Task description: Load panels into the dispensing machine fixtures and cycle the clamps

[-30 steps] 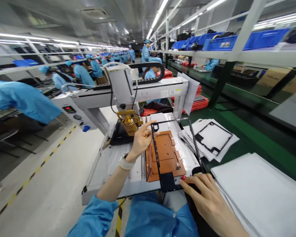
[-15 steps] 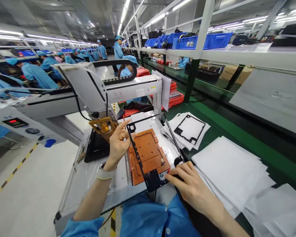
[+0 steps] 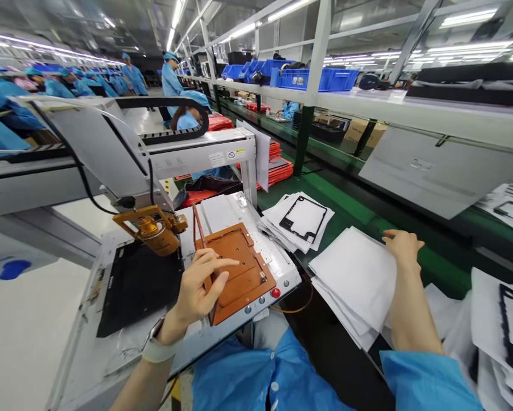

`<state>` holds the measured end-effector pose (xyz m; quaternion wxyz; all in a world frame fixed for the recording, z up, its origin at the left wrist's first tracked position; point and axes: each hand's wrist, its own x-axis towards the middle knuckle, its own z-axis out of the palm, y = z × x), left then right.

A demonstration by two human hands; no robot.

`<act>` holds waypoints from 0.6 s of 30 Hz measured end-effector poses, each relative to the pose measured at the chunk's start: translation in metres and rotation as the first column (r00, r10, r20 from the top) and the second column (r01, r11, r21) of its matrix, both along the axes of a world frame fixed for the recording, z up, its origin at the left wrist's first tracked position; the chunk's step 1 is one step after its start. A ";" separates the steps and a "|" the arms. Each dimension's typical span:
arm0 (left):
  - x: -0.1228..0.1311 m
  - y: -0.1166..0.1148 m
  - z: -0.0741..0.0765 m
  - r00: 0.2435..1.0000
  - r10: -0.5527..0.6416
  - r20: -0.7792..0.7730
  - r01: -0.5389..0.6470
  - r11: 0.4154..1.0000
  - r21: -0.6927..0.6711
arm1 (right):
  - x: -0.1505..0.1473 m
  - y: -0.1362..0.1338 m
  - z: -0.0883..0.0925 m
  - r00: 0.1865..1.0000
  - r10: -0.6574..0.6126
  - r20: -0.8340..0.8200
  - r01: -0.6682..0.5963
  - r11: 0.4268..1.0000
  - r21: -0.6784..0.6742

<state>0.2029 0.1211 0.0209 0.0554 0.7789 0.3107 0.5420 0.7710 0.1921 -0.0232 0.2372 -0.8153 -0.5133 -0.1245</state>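
My left hand [image 3: 203, 282] is over the left side of an orange fixture plate [image 3: 235, 274], index finger and thumb spread, nothing seen between them. Just behind it a thin reddish-brown panel [image 3: 199, 225] stands up along the plate's edge; whether the hand touches it is hidden. My right hand [image 3: 404, 248] reaches past the right edge of a stack of white sheets [image 3: 353, 279], its fingers apart with nothing visible in them. A black frame [image 3: 286, 222] lies on white sheets behind the stack. Part of another black frame [image 3: 507, 325] rests on sheets at the right edge.
To the left stands a machine with a brass-coloured head [image 3: 160, 234] above a black panel [image 3: 140, 285]. A red button [image 3: 275, 293] is on the bed's front edge. Blue bins [image 3: 316, 79] line the shelf, and a white shelf post [image 3: 319, 51] rises behind the bench.
The black frame held above the orange plate has left both hands. My right hand has swung right beyond the white stack, and my left has come down toward the plate. The view has turned right.
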 end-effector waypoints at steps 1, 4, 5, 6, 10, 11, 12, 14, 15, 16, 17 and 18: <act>-0.001 0.000 0.000 1.000 -0.001 0.011 0.001 1.000 -0.001 | 0.001 -0.001 -0.001 0.999 -0.035 -0.008 0.035 0.999 0.020; -0.002 0.001 -0.001 1.000 0.005 0.029 -0.005 1.000 -0.010 | -0.012 0.004 -0.002 0.998 -0.048 -0.031 0.049 0.998 0.042; -0.001 0.001 -0.001 1.000 0.010 0.029 -0.010 1.000 -0.011 | -0.020 0.008 -0.002 0.999 -0.013 -0.037 0.014 0.999 0.034; -0.001 0.001 -0.001 1.000 0.013 0.028 -0.013 1.000 -0.012 | -0.031 0.015 -0.004 0.998 0.037 -0.045 -0.036 0.999 0.021; 0.005 0.003 -0.003 1.000 0.017 0.021 -0.017 1.000 -0.015 | -0.095 0.044 -0.015 0.942 0.323 -0.093 -0.328 0.943 -0.049; 0.006 0.003 -0.003 1.000 0.025 0.018 -0.025 0.999 -0.020 | -0.115 0.051 -0.019 0.913 0.394 -0.110 -0.402 0.913 -0.068; 0.007 0.004 -0.004 0.999 0.034 0.012 -0.034 0.999 -0.024 | -0.135 0.056 -0.023 0.880 0.457 -0.128 -0.469 0.879 -0.086; 0.007 0.004 -0.006 0.999 0.047 0.005 -0.047 0.999 -0.024 | -0.173 0.065 -0.028 0.816 0.555 -0.163 -0.575 0.810 -0.120; 0.007 0.004 -0.006 0.999 0.050 0.008 -0.050 0.999 -0.022 | -0.189 0.068 -0.029 0.789 0.588 -0.178 -0.612 0.780 -0.136; 0.006 0.004 -0.007 0.999 0.051 0.016 -0.051 0.998 -0.020 | -0.202 0.070 -0.030 0.768 0.611 -0.191 -0.638 0.755 -0.150; 0.005 0.004 -0.007 0.998 0.053 0.026 -0.052 0.998 -0.019 | -0.211 0.072 -0.029 0.754 0.626 -0.199 -0.655 0.738 -0.161; 0.004 0.003 -0.008 0.998 0.055 0.035 -0.055 0.998 -0.019 | -0.217 0.073 -0.027 0.746 0.634 -0.204 -0.664 0.728 -0.168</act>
